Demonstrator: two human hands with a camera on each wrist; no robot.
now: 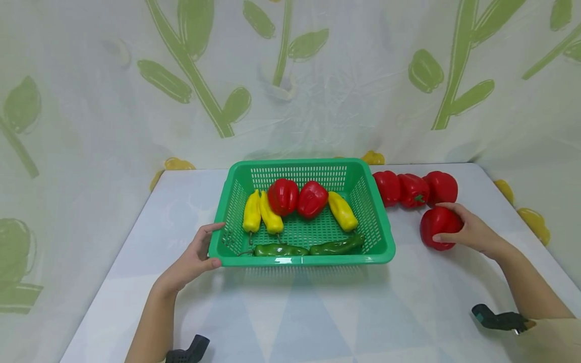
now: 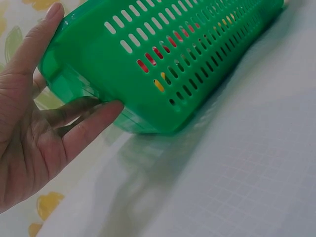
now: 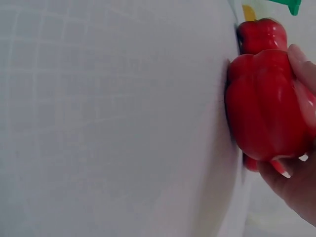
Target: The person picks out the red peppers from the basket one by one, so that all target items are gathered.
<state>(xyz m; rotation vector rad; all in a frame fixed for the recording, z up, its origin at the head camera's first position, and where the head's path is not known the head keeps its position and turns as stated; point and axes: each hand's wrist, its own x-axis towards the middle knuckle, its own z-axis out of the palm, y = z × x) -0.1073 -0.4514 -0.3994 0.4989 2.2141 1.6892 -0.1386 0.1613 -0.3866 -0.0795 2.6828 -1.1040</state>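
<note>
A green plastic basket (image 1: 301, 259) stands mid-table. My left hand (image 1: 192, 259) holds its left end, thumb by the front corner and fingers at the side; in the left wrist view the fingers (image 2: 94, 129) touch its outer wall. Inside lie two red bell peppers, one (image 1: 283, 196) left of the other (image 1: 312, 199), yellow peppers (image 1: 251, 212) on both sides of them, and two green peppers (image 1: 337, 246) along the front. Right of the basket, my right hand (image 1: 472, 232) grips another red bell pepper (image 3: 264, 106), thumb and fingers on opposite sides, low over the table.
Several more things stand behind: a row of three red bell peppers (image 1: 413, 190) lies between the basket's right rim and the table's back right corner. A white curtain (image 1: 345, 116) with green leaf prints hangs behind the table (image 1: 308, 312).
</note>
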